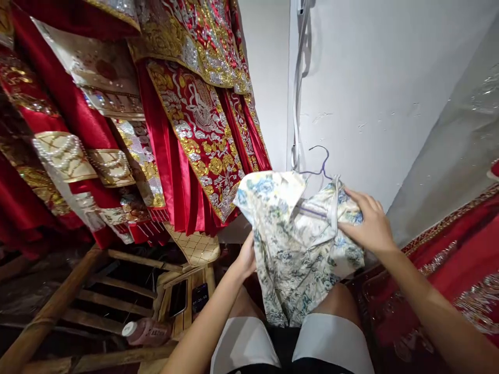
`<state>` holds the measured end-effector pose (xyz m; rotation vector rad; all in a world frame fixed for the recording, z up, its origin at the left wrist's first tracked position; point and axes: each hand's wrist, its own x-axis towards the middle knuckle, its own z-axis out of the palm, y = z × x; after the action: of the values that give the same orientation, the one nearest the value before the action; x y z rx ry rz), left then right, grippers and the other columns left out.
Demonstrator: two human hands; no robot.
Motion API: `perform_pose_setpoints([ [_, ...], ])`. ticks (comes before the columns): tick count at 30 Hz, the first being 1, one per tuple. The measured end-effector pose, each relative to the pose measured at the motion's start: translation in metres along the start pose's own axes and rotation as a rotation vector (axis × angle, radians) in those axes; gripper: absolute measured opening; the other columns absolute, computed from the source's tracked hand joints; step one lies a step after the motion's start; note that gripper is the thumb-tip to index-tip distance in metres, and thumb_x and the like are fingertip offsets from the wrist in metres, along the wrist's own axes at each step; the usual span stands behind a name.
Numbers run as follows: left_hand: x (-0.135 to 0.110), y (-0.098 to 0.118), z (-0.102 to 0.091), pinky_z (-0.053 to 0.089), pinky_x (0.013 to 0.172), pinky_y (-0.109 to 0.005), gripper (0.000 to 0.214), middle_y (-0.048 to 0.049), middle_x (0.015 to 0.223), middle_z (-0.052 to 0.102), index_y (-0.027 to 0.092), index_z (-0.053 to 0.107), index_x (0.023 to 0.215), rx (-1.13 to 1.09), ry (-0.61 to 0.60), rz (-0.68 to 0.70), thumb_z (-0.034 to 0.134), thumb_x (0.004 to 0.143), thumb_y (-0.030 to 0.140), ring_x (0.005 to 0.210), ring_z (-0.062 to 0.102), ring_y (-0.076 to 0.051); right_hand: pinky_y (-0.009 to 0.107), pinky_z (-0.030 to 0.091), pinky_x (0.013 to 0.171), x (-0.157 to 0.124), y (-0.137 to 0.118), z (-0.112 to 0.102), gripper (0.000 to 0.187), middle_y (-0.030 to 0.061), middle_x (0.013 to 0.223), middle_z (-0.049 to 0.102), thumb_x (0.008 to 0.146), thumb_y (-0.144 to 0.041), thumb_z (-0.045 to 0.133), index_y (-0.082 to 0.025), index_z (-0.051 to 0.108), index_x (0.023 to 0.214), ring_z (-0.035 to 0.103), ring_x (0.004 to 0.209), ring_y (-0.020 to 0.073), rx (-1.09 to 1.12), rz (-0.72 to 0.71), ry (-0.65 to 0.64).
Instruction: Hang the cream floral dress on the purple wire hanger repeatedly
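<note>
I hold up a cream garment with blue and green floral print (290, 249) on a purple wire hanger (317, 161) above my lap. My right hand (368, 221) is closed on the garment's right shoulder near the collar. My left hand (246, 257) grips the cloth from behind at its left edge, its fingers mostly hidden by the fabric. The garment hangs down over my knees, which are in white shorts (331, 343).
Red garments with gold and silver embroidery (195, 119) hang at the left. More red embroidered cloth (460, 259) lies at the right. A bamboo chair (97, 291) holds two phones (199, 297) and a pink bottle (146, 331). A white wall (370, 88) is ahead.
</note>
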<state>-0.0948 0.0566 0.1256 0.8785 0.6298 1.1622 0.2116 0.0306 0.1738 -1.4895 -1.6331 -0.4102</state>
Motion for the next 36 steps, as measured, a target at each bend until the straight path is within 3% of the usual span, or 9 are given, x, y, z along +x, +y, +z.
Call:
perform_pose_setpoints([
  [3,-0.001,-0.011,-0.009,0.037,0.116,-0.05,0.076,-0.0119,0.123,0.073,0.018,0.072,0.118,0.053,0.005,-0.018,0.072,0.068,0.075,0.135,0.053,-0.038,0.052,0.048,0.094,0.035,0.0,0.004,0.073,0.0136,0.129,0.064,0.073,-0.038,0.07,-0.024,0.055,0.142,0.058,0.115,0.0402,-0.021,0.043,0.0],
  [8,0.002,-0.039,-0.007,0.042,0.112,-0.044,0.068,-0.0136,0.124,0.073,0.014,0.072,0.113,0.3,0.173,0.109,0.09,0.059,0.051,0.125,0.061,-0.036,0.058,0.043,0.101,0.054,-0.027,0.021,0.073,0.0153,0.136,0.061,0.071,-0.034,0.072,-0.022,0.056,0.141,0.053,0.123,0.0417,0.054,-0.118,-0.042],
  [12,-0.016,-0.078,-0.009,0.045,0.109,-0.043,0.071,-0.0157,0.121,0.074,0.012,0.071,0.116,0.122,0.297,0.081,0.091,0.058,0.047,0.12,0.065,-0.034,0.056,0.038,0.11,0.0,-0.053,0.034,0.041,0.0122,0.135,0.064,0.084,-0.028,0.064,-0.023,0.068,0.124,0.051,0.133,0.035,0.441,-0.203,-0.109],
  [17,-0.044,-0.109,-0.012,0.039,0.115,-0.047,0.073,-0.0163,0.13,0.069,0.015,0.068,0.126,0.08,0.235,-0.017,0.091,0.062,0.044,0.129,0.059,-0.034,0.042,0.05,0.097,-0.111,-0.101,0.065,0.024,0.0098,0.107,0.075,0.097,-0.033,0.054,-0.022,0.074,0.104,0.068,0.107,0.0266,0.909,0.091,-0.174],
  [20,-0.051,-0.107,-0.011,0.032,0.119,-0.049,0.073,-0.0155,0.129,0.07,0.016,0.067,0.128,0.18,0.151,-0.004,0.089,0.066,0.046,0.132,0.057,-0.034,0.035,0.054,0.077,-0.159,-0.108,0.086,0.034,0.0078,0.086,0.073,0.098,-0.046,0.049,-0.02,0.071,0.092,0.068,0.083,0.024,1.011,0.555,-0.031],
  [23,-0.054,-0.099,-0.007,0.031,0.12,-0.05,0.074,-0.0156,0.127,0.07,0.016,0.066,0.129,0.25,0.101,-0.013,0.087,0.067,0.051,0.131,0.057,-0.034,0.034,0.051,0.064,-0.171,-0.093,0.094,0.042,0.0055,0.073,0.066,0.091,-0.061,0.056,-0.021,0.067,0.085,0.062,0.069,0.0227,1.052,0.77,-0.129],
  [26,-0.058,-0.094,-0.003,0.034,0.119,-0.05,0.075,-0.016,0.129,0.069,0.017,0.066,0.13,0.257,0.027,-0.047,0.086,0.068,0.052,0.128,0.059,-0.035,0.036,0.047,0.063,-0.161,-0.079,0.091,0.053,0.0055,0.069,0.062,0.091,-0.07,0.048,-0.022,0.061,0.074,0.057,0.066,0.0229,1.031,0.738,-0.26],
  [29,-0.062,-0.089,-0.002,0.035,0.118,-0.05,0.075,-0.0165,0.13,0.069,0.017,0.065,0.132,0.23,-0.033,-0.076,0.087,0.069,0.049,0.129,0.058,-0.035,0.036,0.045,0.063,-0.153,-0.082,0.085,0.055,0.0031,0.065,0.054,0.091,-0.072,0.047,-0.024,0.051,0.066,0.052,0.064,0.0219,0.96,0.731,-0.257],
  [36,-0.063,-0.084,-0.017,0.038,0.116,-0.05,0.074,-0.0172,0.128,0.07,0.016,0.068,0.129,0.153,0.027,-0.118,0.091,0.064,0.042,0.129,0.058,-0.037,0.033,0.042,0.056,-0.152,-0.108,0.085,0.047,-0.0016,0.064,0.047,0.095,-0.07,0.043,-0.027,0.048,0.077,0.047,0.057,0.019,1.031,0.68,-0.329],
])
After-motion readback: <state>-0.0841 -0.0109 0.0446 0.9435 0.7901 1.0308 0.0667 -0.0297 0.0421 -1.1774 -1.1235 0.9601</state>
